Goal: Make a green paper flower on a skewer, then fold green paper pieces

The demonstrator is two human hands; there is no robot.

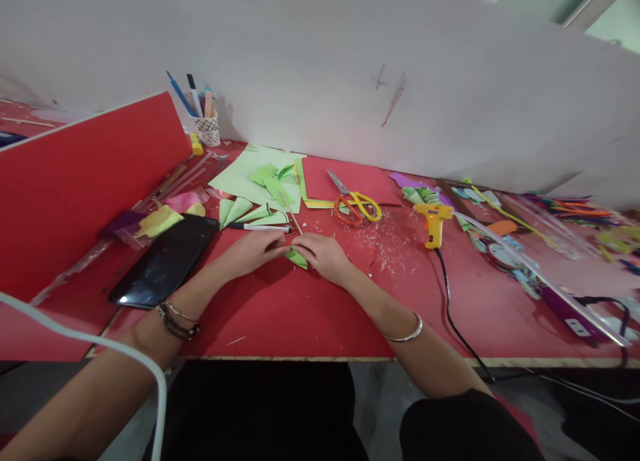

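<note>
Over the red table [300,321], the left hand [260,251] and right hand [327,257] meet in a closed fingertip grip on a folded green paper piece [299,259] between them, a thin wooden stick [295,217] slanting just beyond, with pointed green paper cutouts [234,212] and metal-bladed scissors [350,195] farther off.

Our left hand [257,251] and right hand [325,255] meet at the grip, fingers [307,242] curled and pinching; left forearm [150,334] runs back-left of it, right forearm [380,307] back-right, both toward us.
</note>
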